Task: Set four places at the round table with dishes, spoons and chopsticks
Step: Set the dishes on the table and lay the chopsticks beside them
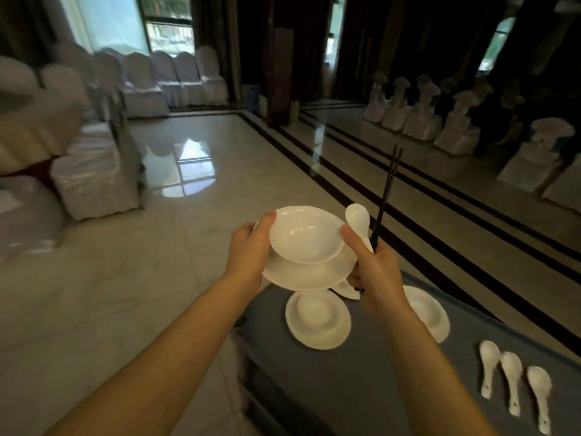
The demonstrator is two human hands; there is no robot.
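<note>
Both my hands carry a white plate (309,273) with a white bowl (306,236) sitting on it, held above the near end of a grey-covered side table (361,372). My left hand (250,250) grips the plate's left rim, thumb on the bowl's edge. My right hand (372,265) grips the right rim and also holds a white spoon (356,220) and a pair of black chopsticks (388,190) that point up and away. The round table (28,133) with a pale cloth shows at the far left edge.
On the grey table lie another plate with a bowl (317,320), a second plate (429,313) partly behind my right arm, and three white spoons (512,377). White-covered chairs (94,174) stand at the left and along the back and right. Glossy tiled floor (195,158) lies between.
</note>
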